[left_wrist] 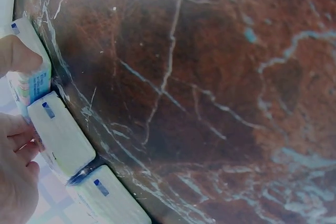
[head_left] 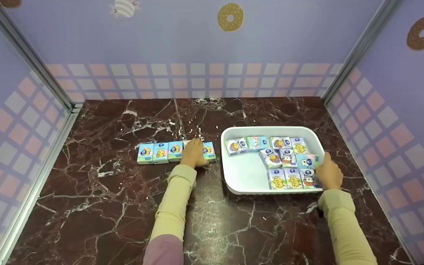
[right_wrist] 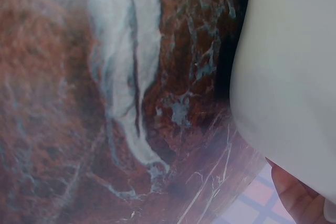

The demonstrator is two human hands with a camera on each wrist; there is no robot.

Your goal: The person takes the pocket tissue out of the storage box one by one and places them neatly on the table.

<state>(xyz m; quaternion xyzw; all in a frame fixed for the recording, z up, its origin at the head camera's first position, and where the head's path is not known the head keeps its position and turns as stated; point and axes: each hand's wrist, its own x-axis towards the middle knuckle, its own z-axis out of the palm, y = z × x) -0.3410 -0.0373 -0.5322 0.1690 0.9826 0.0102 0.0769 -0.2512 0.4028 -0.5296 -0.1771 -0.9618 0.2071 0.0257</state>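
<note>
A row of small tissue packs [head_left: 161,152] lies on the marble table, left of a white tray [head_left: 236,184]. Over the right part of that row is my left hand [head_left: 194,152], its fingers on one pack and its thumb at the rightmost pack [head_left: 209,151]. The left wrist view shows the thumb on one pack [left_wrist: 39,85] and the fingers of the left hand [left_wrist: 18,171] against the side of another pack [left_wrist: 62,136]. At the tray's right wall, my right hand [head_left: 329,173] grips the rim; its fingers [right_wrist: 296,195] show beside the white wall in the right wrist view.
Inside the tray, several packs [head_left: 285,178] lie in uneven rows toward the right and the back, and bare tray floor shows at front left. Patterned panels [head_left: 197,44] stand behind the table and at both sides.
</note>
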